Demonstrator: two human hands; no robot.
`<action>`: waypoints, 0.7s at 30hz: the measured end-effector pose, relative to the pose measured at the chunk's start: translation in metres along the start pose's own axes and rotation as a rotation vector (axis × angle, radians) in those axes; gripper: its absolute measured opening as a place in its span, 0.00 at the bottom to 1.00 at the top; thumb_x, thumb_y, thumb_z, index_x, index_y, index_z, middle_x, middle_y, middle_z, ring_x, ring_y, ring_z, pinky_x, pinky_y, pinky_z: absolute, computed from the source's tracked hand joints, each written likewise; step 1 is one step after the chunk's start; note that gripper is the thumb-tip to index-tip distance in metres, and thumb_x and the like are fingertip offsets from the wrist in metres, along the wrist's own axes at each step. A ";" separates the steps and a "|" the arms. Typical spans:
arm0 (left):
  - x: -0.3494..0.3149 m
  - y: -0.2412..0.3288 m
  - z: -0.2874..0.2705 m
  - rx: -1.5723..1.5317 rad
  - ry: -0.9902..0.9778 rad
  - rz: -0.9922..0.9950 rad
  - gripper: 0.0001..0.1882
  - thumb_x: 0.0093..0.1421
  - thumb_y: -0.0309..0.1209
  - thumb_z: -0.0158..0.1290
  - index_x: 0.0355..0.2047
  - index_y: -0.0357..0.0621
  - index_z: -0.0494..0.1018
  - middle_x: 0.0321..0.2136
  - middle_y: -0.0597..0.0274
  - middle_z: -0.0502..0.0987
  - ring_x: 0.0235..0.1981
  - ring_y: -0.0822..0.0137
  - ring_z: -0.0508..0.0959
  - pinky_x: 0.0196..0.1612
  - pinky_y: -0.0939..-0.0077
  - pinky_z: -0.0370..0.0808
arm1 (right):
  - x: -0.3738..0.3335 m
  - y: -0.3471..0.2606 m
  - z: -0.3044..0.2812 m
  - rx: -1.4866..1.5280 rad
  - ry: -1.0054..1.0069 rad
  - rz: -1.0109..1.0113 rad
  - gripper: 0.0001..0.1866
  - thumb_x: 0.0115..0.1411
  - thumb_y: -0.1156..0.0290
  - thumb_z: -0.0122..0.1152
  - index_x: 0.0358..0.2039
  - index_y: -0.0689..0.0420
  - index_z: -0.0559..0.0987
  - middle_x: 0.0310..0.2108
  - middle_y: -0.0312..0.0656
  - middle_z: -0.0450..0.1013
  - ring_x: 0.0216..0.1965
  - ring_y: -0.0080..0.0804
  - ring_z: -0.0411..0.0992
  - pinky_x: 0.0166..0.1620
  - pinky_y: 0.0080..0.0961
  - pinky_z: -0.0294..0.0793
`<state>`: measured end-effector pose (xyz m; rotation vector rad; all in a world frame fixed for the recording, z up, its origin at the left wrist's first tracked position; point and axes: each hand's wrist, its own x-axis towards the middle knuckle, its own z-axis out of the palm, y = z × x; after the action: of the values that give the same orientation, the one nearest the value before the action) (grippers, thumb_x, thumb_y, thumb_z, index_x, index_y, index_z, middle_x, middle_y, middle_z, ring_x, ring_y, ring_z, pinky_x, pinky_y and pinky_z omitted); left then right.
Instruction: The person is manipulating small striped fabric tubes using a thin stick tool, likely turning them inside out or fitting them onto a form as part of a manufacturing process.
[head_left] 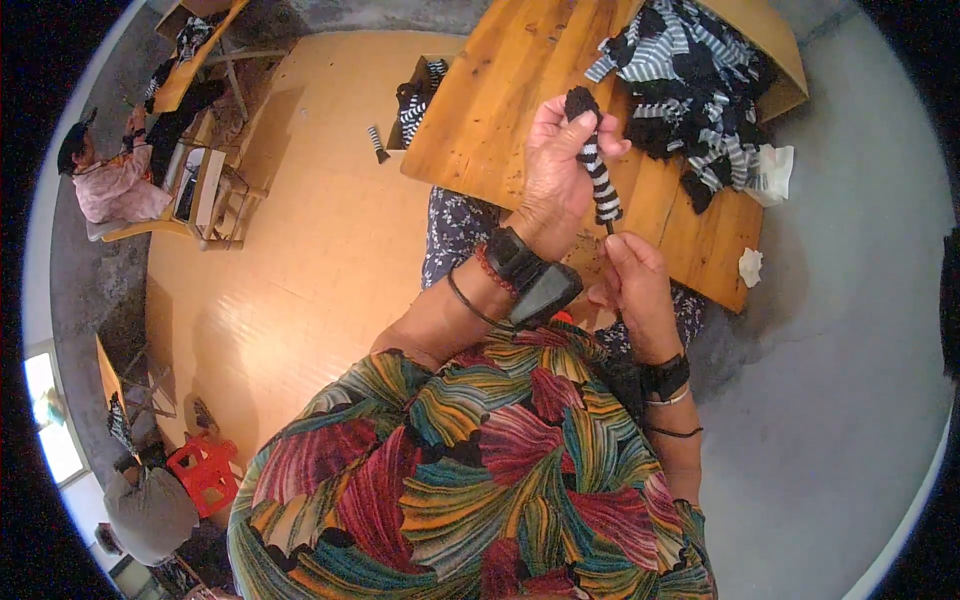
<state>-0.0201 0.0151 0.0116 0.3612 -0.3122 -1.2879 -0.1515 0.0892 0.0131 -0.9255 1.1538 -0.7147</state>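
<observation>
My left hand (562, 155) is closed round the black upper end of a narrow knitted piece (602, 185) with black and white stripes, its thumb pressed on the front. The piece hangs down from that grip, above the near part of a wooden table. From its lower end comes a thin dark rod (610, 228), pinched between thumb and fingers of my right hand (640, 280). How far the rod reaches inside the knit is hidden. A heap of similar striped knitted pieces (700, 105), grey, white and black, lies on the table to the right of my hands.
The wooden table (490, 110) ends at the right near a grey floor. A cardboard box (785, 60) lies behind the heap; crumpled white paper (750, 267) sits at the table's edge. Another box (397, 160) stands on the floor. One person (120, 185) sits far left, near a red stool (205, 472).
</observation>
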 end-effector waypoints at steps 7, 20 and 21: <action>-0.017 -0.009 -0.001 -0.016 -0.033 -0.135 0.06 0.55 0.29 0.48 0.32 0.47 0.63 0.23 0.64 0.71 0.16 0.75 0.67 0.30 0.70 0.72 | 0.002 -0.014 0.013 0.032 0.056 -0.016 0.11 0.58 0.65 0.48 0.24 0.57 0.71 0.11 0.25 0.55 0.12 0.13 0.51 0.15 0.13 0.47; 0.011 0.016 -0.011 -0.077 -0.083 -0.125 0.06 0.56 0.33 0.47 0.30 0.46 0.65 0.25 0.58 0.72 0.21 0.65 0.72 0.37 0.57 0.71 | -0.009 0.003 -0.025 -0.296 0.019 -0.053 0.12 0.57 0.67 0.48 0.21 0.60 0.70 0.14 0.28 0.59 0.17 0.14 0.56 0.19 0.14 0.55; 0.010 0.014 -0.010 -0.015 -0.023 -0.105 0.07 0.57 0.35 0.46 0.29 0.46 0.66 0.22 0.60 0.72 0.15 0.69 0.68 0.31 0.64 0.72 | -0.011 0.005 -0.029 -0.367 0.001 -0.071 0.12 0.57 0.67 0.47 0.21 0.61 0.70 0.14 0.29 0.60 0.17 0.14 0.57 0.20 0.14 0.57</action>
<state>-0.0011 0.0097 0.0092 0.3541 -0.3057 -1.3970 -0.1822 0.0937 0.0094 -1.2786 1.2818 -0.5679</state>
